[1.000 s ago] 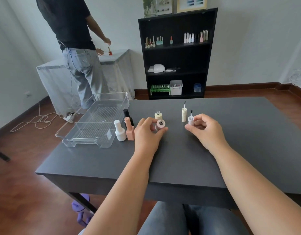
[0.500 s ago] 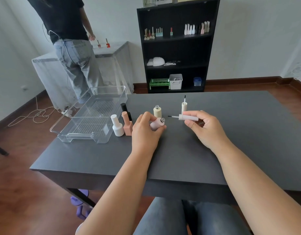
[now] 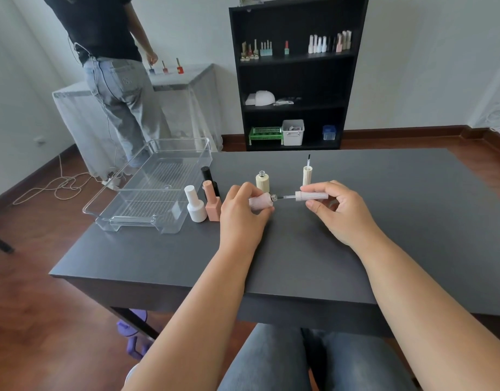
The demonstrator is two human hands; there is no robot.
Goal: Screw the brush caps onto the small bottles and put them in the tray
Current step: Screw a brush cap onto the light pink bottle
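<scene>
Three capped bottles stand on the table [image 3: 299,249] just right of the clear tray [image 3: 147,198]: white [image 3: 195,206], peach [image 3: 212,203], black [image 3: 208,176] behind them. Tray holds no bottles. Your left hand [image 3: 243,218] has its grip closed around the pink bottle [image 3: 261,200], held on its side above the table, neck pointing right. Behind it, a cream bottle [image 3: 262,182] stands uncapped. Your right hand [image 3: 342,213] pinches the pink cap [image 3: 312,196] between thumb and fingers, cap level, brush stem aimed left with its tip at the bottle mouth; cap body and neck are apart. A cream cap [image 3: 307,174] stands upright behind, brush up.
</scene>
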